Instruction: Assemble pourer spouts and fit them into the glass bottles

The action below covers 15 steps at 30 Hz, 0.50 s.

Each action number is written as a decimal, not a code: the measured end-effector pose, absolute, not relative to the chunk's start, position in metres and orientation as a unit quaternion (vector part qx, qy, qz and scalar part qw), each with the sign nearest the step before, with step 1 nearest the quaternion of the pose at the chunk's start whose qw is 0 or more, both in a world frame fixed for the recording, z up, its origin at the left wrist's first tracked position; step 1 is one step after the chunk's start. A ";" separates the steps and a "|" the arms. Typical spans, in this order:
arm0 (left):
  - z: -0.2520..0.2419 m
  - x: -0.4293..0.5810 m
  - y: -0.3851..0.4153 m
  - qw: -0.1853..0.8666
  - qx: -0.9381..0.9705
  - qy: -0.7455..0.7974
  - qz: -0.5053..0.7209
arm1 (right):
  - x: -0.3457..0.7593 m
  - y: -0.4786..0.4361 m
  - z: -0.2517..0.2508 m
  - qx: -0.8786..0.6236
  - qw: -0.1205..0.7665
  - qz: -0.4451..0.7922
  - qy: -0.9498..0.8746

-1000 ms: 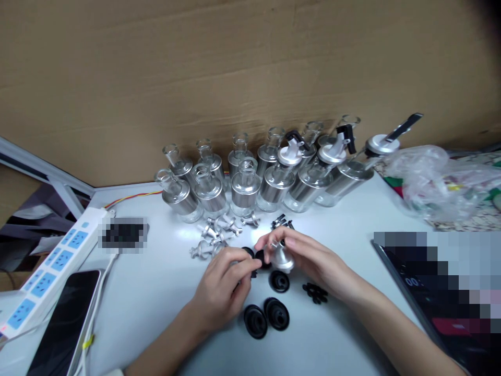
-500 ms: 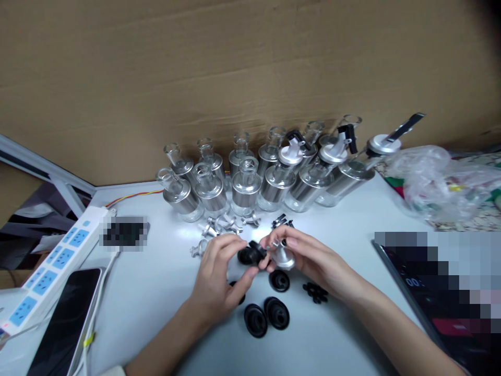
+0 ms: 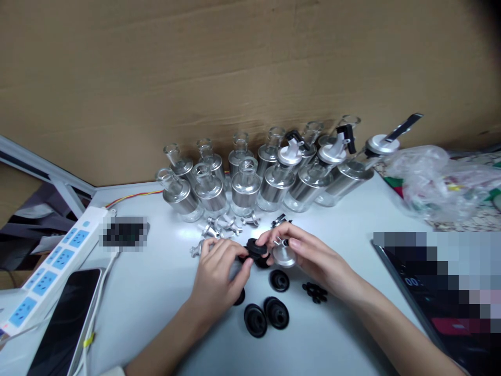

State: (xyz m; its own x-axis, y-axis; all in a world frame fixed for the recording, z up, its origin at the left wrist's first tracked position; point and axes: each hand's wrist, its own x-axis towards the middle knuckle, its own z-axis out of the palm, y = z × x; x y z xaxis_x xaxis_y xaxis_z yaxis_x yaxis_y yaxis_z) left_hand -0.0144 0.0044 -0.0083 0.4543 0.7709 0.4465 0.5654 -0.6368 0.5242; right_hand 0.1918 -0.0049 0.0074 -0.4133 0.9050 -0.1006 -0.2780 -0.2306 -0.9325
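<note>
Cardboard [image 3: 250,68] behind white table [image 3: 329,339] w/ 2 rows of bottles [image 3: 246,193]. Mid-table, nr. loose black discs [image 3: 255,321], L hand's [image 3: 217,271] fingers pinch black stopper [image 3: 256,247]; R hand's [image 3: 318,256] fingers grip silver cap [image 3: 285,256] just beside it.

Twelve bottles [image 3: 246,192] — three wearing silver tops [image 3: 289,155] — one power strip [image 3: 55,269], and loose silver spouts [image 3: 229,223] too jumbled to count.

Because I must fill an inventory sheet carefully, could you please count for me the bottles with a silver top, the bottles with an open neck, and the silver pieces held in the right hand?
Topped bottles: 3
Open bottles: 9
Silver piece in the right hand: 1
Total: 13
</note>
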 end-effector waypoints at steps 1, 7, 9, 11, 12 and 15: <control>-0.008 -0.014 0.004 0.153 0.838 0.400 0.338 | 0.192 -0.005 0.007 -0.340 0.421 0.706 -0.457; -0.008 -0.015 0.004 0.150 0.836 0.404 0.341 | 0.192 -0.005 0.007 -0.325 0.420 0.711 -0.462; -0.008 -0.015 0.004 0.149 0.838 0.402 0.337 | 0.192 -0.006 0.006 -0.325 0.413 0.709 -0.470; -0.008 -0.015 0.004 0.144 0.841 0.399 0.335 | 0.193 -0.006 0.006 -0.328 0.408 0.705 -0.478; -0.009 -0.015 0.004 0.141 0.842 0.397 0.336 | 0.193 -0.006 0.006 -0.332 0.407 0.702 -0.482; -0.010 -0.015 0.004 0.141 0.842 0.395 0.341 | 0.194 -0.005 0.006 -0.362 0.408 0.671 -0.502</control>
State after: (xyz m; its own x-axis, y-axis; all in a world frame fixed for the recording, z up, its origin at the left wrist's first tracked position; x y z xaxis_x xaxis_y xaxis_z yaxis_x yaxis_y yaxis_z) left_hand -0.0153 0.0040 -0.0100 0.4561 0.7602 0.4626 0.5687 -0.6489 0.5055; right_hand 0.1943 -0.0049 0.0059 -0.4043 0.9115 -0.0752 -0.1840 -0.1616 -0.9696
